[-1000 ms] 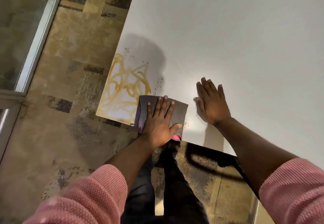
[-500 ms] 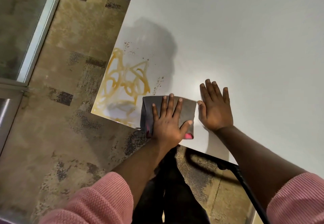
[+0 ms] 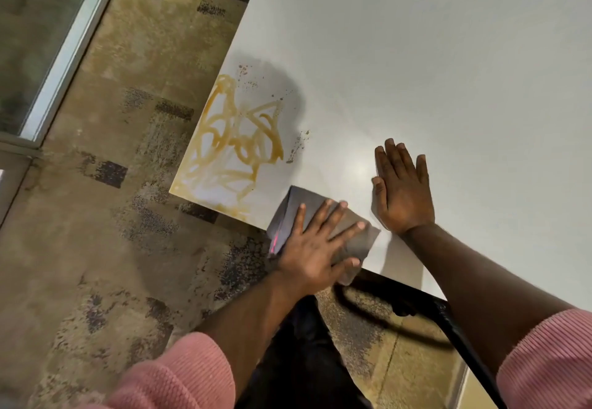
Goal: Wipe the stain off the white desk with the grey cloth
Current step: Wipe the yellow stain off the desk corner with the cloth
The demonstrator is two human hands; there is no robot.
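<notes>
A yellow-brown smeared stain (image 3: 230,149) with dark specks around it covers the near left corner of the white desk (image 3: 432,56). The folded grey cloth (image 3: 298,207), with a pink edge showing, lies at the desk's near edge just right of the stain. My left hand (image 3: 315,245) presses flat on the cloth, fingers spread, and the cloth partly overhangs the edge. My right hand (image 3: 402,187) rests flat on the bare desk to the right of the cloth, holding nothing.
Patterned brown carpet (image 3: 96,248) lies to the left of and below the desk. A glass panel with a metal frame (image 3: 64,43) stands at the far left. A black chair frame (image 3: 448,315) sits under the desk's near edge.
My left hand has slid the cloth to the right and toward the near edge, away from the stain. The stain's near part looks fainter. My right hand stays flat on the desk.
</notes>
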